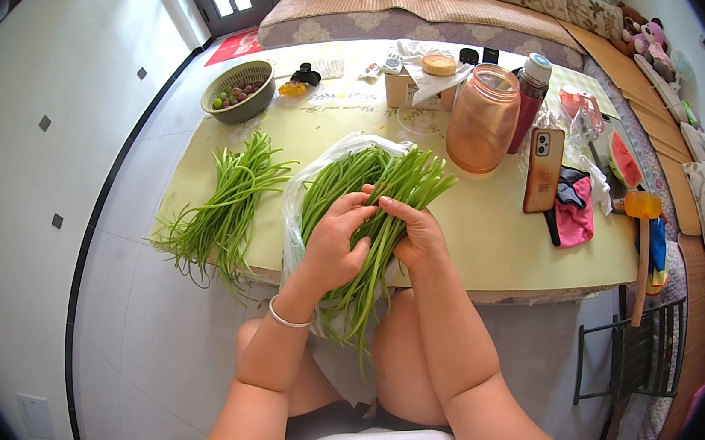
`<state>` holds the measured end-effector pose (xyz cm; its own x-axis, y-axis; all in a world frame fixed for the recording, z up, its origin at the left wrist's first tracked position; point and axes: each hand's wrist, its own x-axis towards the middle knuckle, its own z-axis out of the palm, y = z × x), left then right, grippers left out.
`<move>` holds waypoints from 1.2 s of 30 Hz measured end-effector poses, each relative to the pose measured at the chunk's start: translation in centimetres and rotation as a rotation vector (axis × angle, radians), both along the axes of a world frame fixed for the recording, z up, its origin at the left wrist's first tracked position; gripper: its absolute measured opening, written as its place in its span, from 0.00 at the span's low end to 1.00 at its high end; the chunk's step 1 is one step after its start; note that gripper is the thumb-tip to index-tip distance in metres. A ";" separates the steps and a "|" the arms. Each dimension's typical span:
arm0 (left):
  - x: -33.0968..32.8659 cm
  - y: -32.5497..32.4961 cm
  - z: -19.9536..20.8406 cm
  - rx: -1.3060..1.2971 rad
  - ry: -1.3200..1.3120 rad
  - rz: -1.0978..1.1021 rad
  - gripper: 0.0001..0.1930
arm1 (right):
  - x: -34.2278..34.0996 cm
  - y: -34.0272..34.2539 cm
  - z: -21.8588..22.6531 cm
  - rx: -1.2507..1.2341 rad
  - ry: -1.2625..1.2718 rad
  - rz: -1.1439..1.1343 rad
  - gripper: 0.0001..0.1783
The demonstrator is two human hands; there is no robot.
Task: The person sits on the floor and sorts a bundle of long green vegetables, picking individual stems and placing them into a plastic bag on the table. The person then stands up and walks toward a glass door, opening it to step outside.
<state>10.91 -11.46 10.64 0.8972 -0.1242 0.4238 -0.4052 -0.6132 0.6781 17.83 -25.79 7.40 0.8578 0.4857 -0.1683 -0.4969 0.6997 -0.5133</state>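
Observation:
A bunch of long green chive-like stems (379, 257) hangs through my right hand (421, 234), whose fingers are wrapped round it, the thumb on top. My left hand (339, 237) is closed in a pinch at the near upper part of the bunch, its fingertips close to my right thumb. What exactly it pinches is too small to tell. Under and behind both hands, more stems lie in an opened white plastic bag (299, 189) at the table's front edge. To the left is a separate loose pile of stems (229, 207), some ends drooping over the edge.
On the yellow-covered table (346, 120) stand a basket of grapes (254, 107), an amber jar (483, 122), a dark red flask (530, 97) and a phone (544, 171). A pink and black cloth (575, 213) and a watermelon piece (625, 161) are at the right. A folding chair (634, 357) stands right.

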 end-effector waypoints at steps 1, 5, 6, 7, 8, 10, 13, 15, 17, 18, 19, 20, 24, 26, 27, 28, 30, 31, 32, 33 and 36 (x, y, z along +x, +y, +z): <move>-0.2 -0.2 0.2 0.036 -0.001 -0.003 0.20 | 0.0 0.0 0.0 0.005 0.000 -0.009 0.17; -0.5 -0.3 0.7 -0.002 -0.019 -0.073 0.19 | 0.2 -0.3 -0.1 0.050 0.024 -0.017 0.16; -0.3 -0.1 0.6 -0.061 0.005 -0.092 0.17 | 0.5 -0.3 -0.9 0.071 0.035 -0.012 0.16; -0.2 0.5 0.5 -0.118 0.029 -0.109 0.16 | 0.6 -0.3 -1.1 0.093 0.047 -0.004 0.16; 0.0 0.9 0.4 -0.175 0.053 -0.126 0.15 | 0.6 -0.3 -1.1 0.116 0.075 0.008 0.16; 0.1 1.3 0.1 -0.301 0.137 -0.006 0.12 | 0.3 -0.1 -0.9 0.116 0.102 -0.010 0.16; 0.9 1.7 -1.2 -0.115 0.056 0.229 0.12 | 0.3 -0.1 -0.8 0.104 0.134 -0.038 0.16; 1.3 2.2 -2.2 0.194 -0.063 0.338 0.13 | 0.4 -0.2 -0.7 0.095 0.138 -0.043 0.16; 2.0 2.9 -4.1 0.282 -0.077 0.379 0.15 | 0.3 -0.1 -0.4 0.086 0.121 -0.032 0.16; 2.1 3.2 -4.8 0.327 -0.084 0.401 0.16 | 0.3 0.0 -0.4 0.088 0.113 -0.025 0.16; 2.3 3.2 -4.9 0.343 -0.076 0.424 0.15 | 0.3 0.0 -0.4 0.086 0.107 -0.022 0.16; 2.4 3.1 -5.0 0.360 -0.069 0.448 0.15 | 0.4 -0.1 -0.5 0.085 0.101 -0.019 0.16; 2.4 2.9 -4.7 0.411 0.033 0.531 0.12 | 0.4 -0.3 -0.5 0.066 0.112 -0.017 0.16; 2.5 3.3 -4.9 0.394 0.004 0.561 0.11 | 0.3 -0.2 -0.4 0.055 0.108 -0.018 0.16; 2.5 3.4 -5.0 0.386 -0.011 0.576 0.10 | 0.3 -0.1 -0.3 0.051 0.108 -0.014 0.16; 2.4 3.3 -4.6 0.354 -0.068 0.599 0.09 | 0.3 -0.2 -0.2 0.047 0.109 -0.012 0.16; 2.0 3.0 -3.6 0.288 -0.181 0.644 0.09 | 0.3 -0.2 -0.3 0.050 0.115 -0.010 0.16; 1.8 2.7 -3.0 0.249 -0.173 0.640 0.09 | 0.4 -0.3 -0.4 0.056 0.120 -0.012 0.16; 1.6 2.4 -2.3 0.211 -0.164 0.636 0.09 | 0.4 -0.3 -0.4 0.062 0.126 -0.013 0.16; 1.3 2.1 -1.6 0.172 -0.156 0.631 0.09 | 0.4 -0.4 -0.4 0.059 0.127 -0.014 0.16; 0.7 1.1 -0.7 0.105 -0.280 0.542 0.10 | 0.3 -0.3 0.0 0.057 0.120 -0.014 0.16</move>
<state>11.56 -10.39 9.89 0.7006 0.2644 0.6627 -0.1714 -0.8393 0.5160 18.12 -26.09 7.40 0.8402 0.4852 -0.2422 -0.5418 0.7337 -0.4099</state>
